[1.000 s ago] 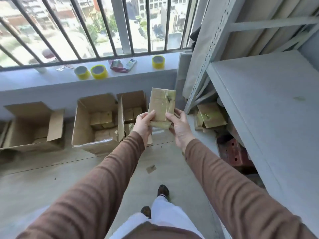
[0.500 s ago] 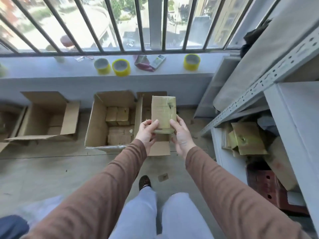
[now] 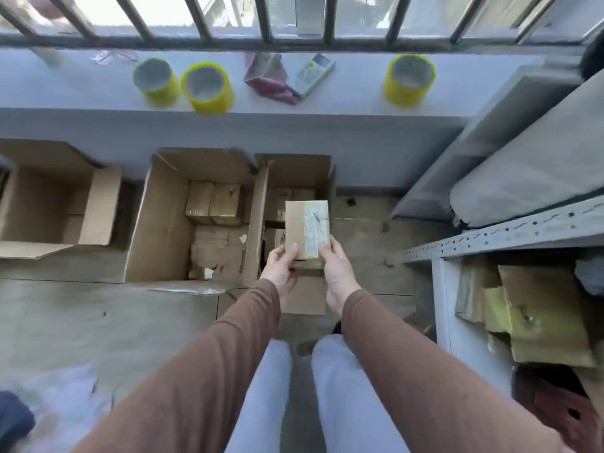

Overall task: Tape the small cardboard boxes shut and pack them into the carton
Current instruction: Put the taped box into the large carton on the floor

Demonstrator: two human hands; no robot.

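Note:
A small taped cardboard box point(image 3: 307, 227) is held flat between both hands above the narrow open carton point(image 3: 294, 171) by the wall. My left hand point(image 3: 281, 269) grips its near left corner, thumb on top. My right hand point(image 3: 336, 269) grips its near right corner, thumb on the tape strip. Inside that carton lie several small boxes point(image 3: 277, 197), partly hidden by the held box. The wider open carton point(image 3: 157, 223) to its left also holds several small taped boxes point(image 3: 215, 204).
A third open carton point(image 3: 49, 197) stands at the far left. Three yellow tape rolls point(image 3: 207, 88) sit on the window ledge with a remote point(image 3: 310, 73) and a pink wrapper. A grey metal shelf point(image 3: 503, 233) at right holds more small boxes point(image 3: 536, 315).
I have stepped closer to the cartons and the view has tilted down. The held box has moved forward and lower, now over the narrow carton. Both hands keep their grip.

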